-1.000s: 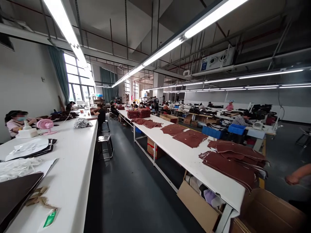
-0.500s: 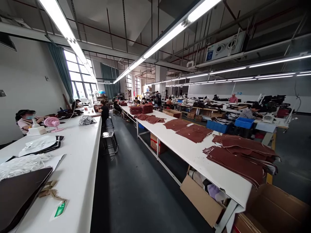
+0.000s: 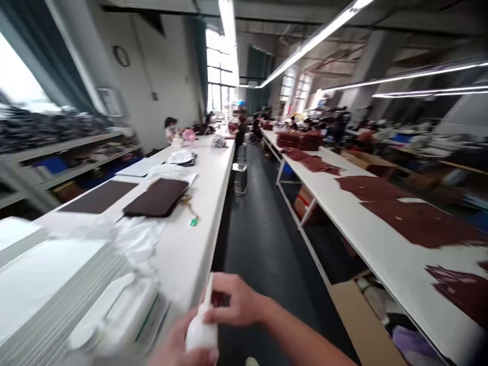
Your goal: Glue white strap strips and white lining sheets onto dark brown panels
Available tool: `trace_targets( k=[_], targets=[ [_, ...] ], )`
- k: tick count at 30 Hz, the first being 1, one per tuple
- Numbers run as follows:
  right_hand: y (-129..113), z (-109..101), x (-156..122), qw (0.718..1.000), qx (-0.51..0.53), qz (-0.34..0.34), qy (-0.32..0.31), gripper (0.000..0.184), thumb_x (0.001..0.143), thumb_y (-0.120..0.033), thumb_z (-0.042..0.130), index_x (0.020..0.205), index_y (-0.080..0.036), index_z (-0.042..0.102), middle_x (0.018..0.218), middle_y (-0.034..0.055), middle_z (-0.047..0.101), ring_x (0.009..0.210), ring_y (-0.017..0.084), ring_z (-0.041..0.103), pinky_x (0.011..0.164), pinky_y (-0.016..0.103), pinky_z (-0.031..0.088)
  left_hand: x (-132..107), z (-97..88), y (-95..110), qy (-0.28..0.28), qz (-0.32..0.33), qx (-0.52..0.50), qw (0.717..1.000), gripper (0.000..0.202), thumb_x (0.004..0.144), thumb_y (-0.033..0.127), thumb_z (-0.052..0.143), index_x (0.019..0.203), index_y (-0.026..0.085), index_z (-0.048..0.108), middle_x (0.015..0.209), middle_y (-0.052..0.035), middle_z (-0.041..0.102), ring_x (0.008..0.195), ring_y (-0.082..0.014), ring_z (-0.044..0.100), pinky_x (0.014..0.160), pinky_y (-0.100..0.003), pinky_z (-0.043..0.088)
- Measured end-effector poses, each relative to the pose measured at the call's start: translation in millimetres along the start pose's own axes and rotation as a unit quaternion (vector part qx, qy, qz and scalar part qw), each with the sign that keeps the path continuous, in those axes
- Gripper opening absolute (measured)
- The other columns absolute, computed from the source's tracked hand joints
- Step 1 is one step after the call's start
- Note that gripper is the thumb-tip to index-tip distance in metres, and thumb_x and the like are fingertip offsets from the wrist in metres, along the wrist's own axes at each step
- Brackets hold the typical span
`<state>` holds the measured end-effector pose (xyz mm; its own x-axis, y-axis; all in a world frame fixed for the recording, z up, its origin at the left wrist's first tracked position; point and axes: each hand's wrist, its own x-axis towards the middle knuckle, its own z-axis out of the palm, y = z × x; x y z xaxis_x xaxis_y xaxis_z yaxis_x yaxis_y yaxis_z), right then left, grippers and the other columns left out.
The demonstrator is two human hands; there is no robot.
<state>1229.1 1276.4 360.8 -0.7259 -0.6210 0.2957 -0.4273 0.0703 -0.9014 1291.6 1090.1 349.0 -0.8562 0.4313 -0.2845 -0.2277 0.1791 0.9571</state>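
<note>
One bottle [image 3: 202, 333] is held nozzle-up between left hand [image 3: 176, 339], clamped round its body, and right hand [image 3: 238, 303], gripping near the nozzle [image 3: 209, 291], by worktop [image 3: 186, 259] edge, right of jug [image 3: 124, 310].

The bottle [image 3: 201, 331] is white, the jug [image 3: 121, 303] white and green, the fabric [image 3: 423, 223] reddish-brown.

Strip lights [image 3: 312, 44] hang above a dark floor [image 3: 263, 239], which runs between a long white table [image 3: 206, 188] and a second table [image 3: 351, 218]. A dark curtain [image 3: 196, 66] borders a tall, bright window [image 3: 220, 68]; shelves [image 3: 76, 146] stand near the pale wall [image 3: 168, 76].
</note>
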Motion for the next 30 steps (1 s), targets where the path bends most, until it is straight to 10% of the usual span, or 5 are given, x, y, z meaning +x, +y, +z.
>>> trace_targets(
  k=[8,14,23,30],
  targets=[
    [3.0,27.2,5.6,0.976,0.155,0.105,0.108,0.03,0.08,-0.041,0.083,0.101,-0.02,0.077,0.099,0.0055,0.074,0.094,0.021,0.064,0.089,0.034,0.05,-3.6,-1.8,8.9,0.191,-0.017,0.071,0.979,0.049,0.069,0.033,0.078,0.113,0.018,0.061,0.086,-0.0013,0.069,0.078,-0.0201,0.061,0.068,-0.029,0.044],
    [2.8,51.3,25.4,0.937,0.313,0.15,0.032,0.031,0.079,-0.037,0.085,0.101,-0.018,0.078,0.098,0.0085,0.075,0.086,0.018,0.065,0.075,0.027,0.049,-28.4,-21.2,-13.1,0.022,0.001,-0.261,0.965,0.055,0.059,0.037,0.09,0.101,0.015,0.062,0.086,-0.0048,0.07,0.071,-0.0181,0.064,0.062,-0.027,0.047],
    [-4.8,100.2,35.3,0.873,0.438,0.216,-0.004,0.034,0.077,-0.04,0.086,0.099,-0.016,0.077,0.092,0.0081,0.074,0.048,0.003,0.042,0.05,0.019,0.031,-59.9,-37.8,-53.3,-0.061,0.068,-0.415,0.905,0.064,0.057,0.032,0.091,0.11,0.015,0.061,0.089,-0.0103,0.073,0.075,-0.0225,0.069,0.067,-0.03,0.051],
    [-7.7,125.0,46.9,0.865,0.437,0.233,0.083,0.037,0.075,-0.044,0.087,0.096,-0.016,0.076,0.086,0.006,0.071,0.077,0.014,0.062,0.077,0.027,0.047,-80.5,-55.9,-64.9,-0.036,0.081,-0.352,0.932,0.068,0.053,0.03,0.094,0.11,0.018,0.06,0.091,-0.0087,0.071,0.081,-0.0216,0.065,0.069,-0.029,0.046]
  ],
)
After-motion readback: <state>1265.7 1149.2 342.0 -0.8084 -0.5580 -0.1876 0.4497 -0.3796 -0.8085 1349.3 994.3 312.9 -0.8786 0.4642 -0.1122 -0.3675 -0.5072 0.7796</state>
